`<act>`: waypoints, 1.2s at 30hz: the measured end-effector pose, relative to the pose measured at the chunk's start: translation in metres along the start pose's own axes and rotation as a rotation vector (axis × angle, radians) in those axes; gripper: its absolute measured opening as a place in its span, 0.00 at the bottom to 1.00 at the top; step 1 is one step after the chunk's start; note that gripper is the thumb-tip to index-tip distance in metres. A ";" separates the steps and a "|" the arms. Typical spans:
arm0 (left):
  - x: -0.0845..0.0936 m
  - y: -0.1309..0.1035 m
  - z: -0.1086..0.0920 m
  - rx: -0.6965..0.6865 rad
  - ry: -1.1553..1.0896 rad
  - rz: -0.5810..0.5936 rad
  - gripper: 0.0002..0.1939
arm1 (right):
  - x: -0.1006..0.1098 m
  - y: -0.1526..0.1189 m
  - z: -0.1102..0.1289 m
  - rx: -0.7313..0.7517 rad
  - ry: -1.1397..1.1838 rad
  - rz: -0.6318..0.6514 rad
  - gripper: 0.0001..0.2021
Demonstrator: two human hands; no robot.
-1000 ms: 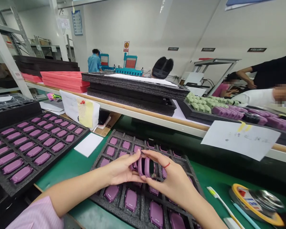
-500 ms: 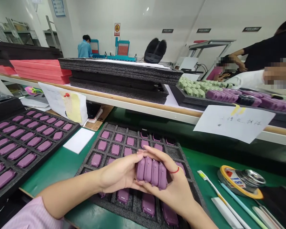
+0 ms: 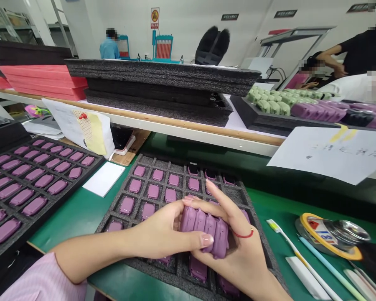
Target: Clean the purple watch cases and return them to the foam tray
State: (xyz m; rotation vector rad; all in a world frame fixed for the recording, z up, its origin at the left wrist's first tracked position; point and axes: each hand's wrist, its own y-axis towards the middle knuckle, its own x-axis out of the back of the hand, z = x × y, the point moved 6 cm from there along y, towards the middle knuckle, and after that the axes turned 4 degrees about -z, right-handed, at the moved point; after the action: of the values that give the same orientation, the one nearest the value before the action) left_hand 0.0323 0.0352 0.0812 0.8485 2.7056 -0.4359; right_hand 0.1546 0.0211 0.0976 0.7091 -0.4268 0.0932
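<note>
A row of several purple plastic casings [image 3: 203,228], shaped like watch housings, is held side by side between my two hands. My left hand [image 3: 169,234] is closed on the row's left end, its thumb laid across the front. From the right and underneath, my right hand [image 3: 241,246] cups the same row, its index finger raised; a red ring or band circles one finger. Below the hands lies a black foam tray [image 3: 108,219] with compartments, many holding single purple casings [image 3: 127,205]. My hands and wrists hide part of that tray.
A second foam tray of purple casings [image 3: 34,206] is at left, beside a white card [image 3: 104,179]. To the right lie a toothbrush [image 3: 288,240], a light-blue stick [image 3: 319,261] and a round tape dispenser [image 3: 316,240]. A shelf edge [image 3: 175,129] runs behind; other people are beyond.
My left thumb has come across the front of the casings, and the row has turned slightly in my hands. The head view has shifted a little.
</note>
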 end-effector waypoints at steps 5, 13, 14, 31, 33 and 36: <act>0.000 -0.002 0.001 0.022 0.067 0.022 0.21 | 0.000 -0.002 -0.005 -0.038 -0.002 0.032 0.49; -0.005 -0.005 -0.001 0.009 0.016 0.085 0.31 | 0.001 0.001 0.000 0.020 0.052 -0.022 0.46; -0.005 -0.006 -0.002 0.003 0.017 0.091 0.32 | 0.001 0.001 0.002 0.029 0.059 -0.022 0.46; -0.006 -0.013 0.000 -0.006 0.026 0.050 0.27 | -0.001 -0.003 0.001 -0.033 0.099 -0.007 0.49; -0.005 -0.013 0.001 -0.006 0.040 0.048 0.28 | -0.001 -0.004 0.000 -0.039 0.103 -0.009 0.50; -0.003 -0.011 0.002 -0.006 0.082 0.042 0.29 | -0.001 -0.004 0.000 -0.054 0.094 -0.007 0.50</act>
State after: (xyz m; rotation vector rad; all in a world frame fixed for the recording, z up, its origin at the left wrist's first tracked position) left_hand 0.0286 0.0238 0.0827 0.9387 2.7562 -0.3914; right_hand 0.1541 0.0182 0.0949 0.6506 -0.3361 0.1080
